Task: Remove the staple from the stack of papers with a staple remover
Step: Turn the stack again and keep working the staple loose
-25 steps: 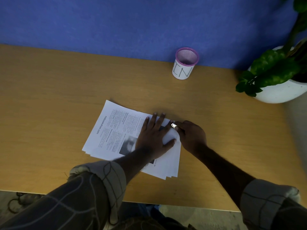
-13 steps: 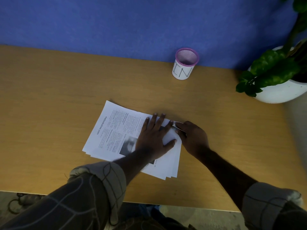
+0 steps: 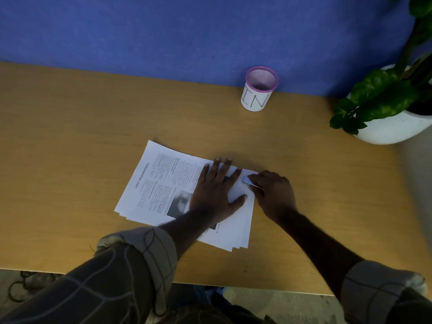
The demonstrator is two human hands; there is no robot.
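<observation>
We press our left hand [image 3: 216, 192] flat on the stack of papers [image 3: 163, 183], fingers spread wide and the thumb angled out toward the stack's right edge. The stack lies on the wooden desk [image 3: 93, 127], its sheets slightly fanned so several edges show at the near right corner. The top page carries printed columns, a small dark photo near our left wrist, and a line of larger lettering running along its left side.

Our right hand [image 3: 273, 192] rests at the far right corner of the stack, just beside the left hand's index finger. Its fingers are curled in narrow around a small pale tool, the staple remover [image 3: 248, 180], whose tip meets the paper at that corner. We cannot tell how the tool's jaws stand, and the staple itself is too small to make out.

Well beyond the stack, against the blue partition [image 3: 187, 31], stands a white mesh pen cup [image 3: 257, 94] with a pink rim and letters drawn on its side. Farther right of the stack, at the desk's far end, sits a white plant pot [image 3: 392, 127] with green leaves hanging over its rim.

Both rolled-up sleeves reach in from the desk's near edge.
</observation>
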